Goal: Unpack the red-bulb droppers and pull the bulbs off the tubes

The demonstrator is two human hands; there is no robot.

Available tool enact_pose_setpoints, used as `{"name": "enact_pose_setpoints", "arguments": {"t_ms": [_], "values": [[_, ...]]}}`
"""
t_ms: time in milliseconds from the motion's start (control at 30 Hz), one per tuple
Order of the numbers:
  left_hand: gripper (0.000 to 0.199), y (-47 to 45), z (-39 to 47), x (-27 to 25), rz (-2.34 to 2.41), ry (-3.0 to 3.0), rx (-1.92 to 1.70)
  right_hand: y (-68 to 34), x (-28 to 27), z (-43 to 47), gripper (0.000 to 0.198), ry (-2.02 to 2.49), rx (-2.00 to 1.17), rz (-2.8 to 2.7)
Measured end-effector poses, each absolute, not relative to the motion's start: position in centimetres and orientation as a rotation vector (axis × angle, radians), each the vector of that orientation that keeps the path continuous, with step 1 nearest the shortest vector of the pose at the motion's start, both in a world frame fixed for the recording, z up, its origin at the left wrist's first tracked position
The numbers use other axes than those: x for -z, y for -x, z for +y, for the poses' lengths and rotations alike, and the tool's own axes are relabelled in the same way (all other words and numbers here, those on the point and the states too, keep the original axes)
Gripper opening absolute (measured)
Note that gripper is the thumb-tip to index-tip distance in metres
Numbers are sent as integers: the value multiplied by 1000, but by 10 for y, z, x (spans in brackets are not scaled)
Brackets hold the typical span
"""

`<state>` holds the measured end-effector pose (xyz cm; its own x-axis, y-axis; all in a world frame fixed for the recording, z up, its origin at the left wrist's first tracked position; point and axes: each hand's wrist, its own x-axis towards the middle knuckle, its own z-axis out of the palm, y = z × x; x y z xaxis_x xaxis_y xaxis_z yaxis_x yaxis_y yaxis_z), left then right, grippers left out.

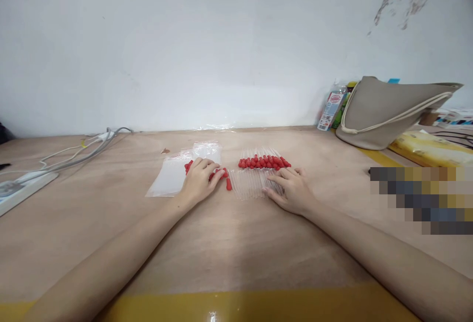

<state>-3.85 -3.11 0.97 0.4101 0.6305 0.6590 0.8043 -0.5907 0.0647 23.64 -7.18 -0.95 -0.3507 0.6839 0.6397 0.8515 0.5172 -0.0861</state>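
Note:
My left hand (pixel 199 179) rests over a small pile of red rubber bulbs (pixel 188 165), fingers curved and thumb close to the index finger with red between them. One loose red bulb (pixel 228 184) lies just right of its thumb. A row of clear thin tubes (pixel 246 184) is laid side by side in the middle. Over the right end of this row is my right hand (pixel 291 189), thumb and fingers apart, fingertips touching the tubes. Behind the row lie several clear droppers with red bulbs (pixel 262 161), their tips pointing toward the wall.
Clear zip bags (pixel 166 179) lie flat under and beside the left hand. Grey cables (pixel 88 149) and a white power strip (pixel 29 191) are at left. A bottle (pixel 328 110), a grey bag (pixel 388 110) and a yellow pack (pixel 432 152) stand at right. A blurred patch covers the right edge.

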Motion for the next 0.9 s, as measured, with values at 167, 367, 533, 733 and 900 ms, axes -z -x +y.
{"name": "enact_pose_setpoints", "arguments": {"t_ms": [167,367,533,733,900], "values": [[14,13,-33,-21,-1275,2448,802,-237,7,-73,41,1231,301,-2148],[23,-19,-3,-27,-1430,2543,636,-241,10,-69,29,1275,213,-2001],[16,-24,15,-28,-1576,2677,667,-243,11,-66,29,1331,85,-1867],[18,-22,7,-32,-1651,2540,845,-243,11,-66,30,1354,55,-1858],[13,-3,-19,-32,-1583,2518,1010,-243,11,-65,28,1322,49,-1847]]}}
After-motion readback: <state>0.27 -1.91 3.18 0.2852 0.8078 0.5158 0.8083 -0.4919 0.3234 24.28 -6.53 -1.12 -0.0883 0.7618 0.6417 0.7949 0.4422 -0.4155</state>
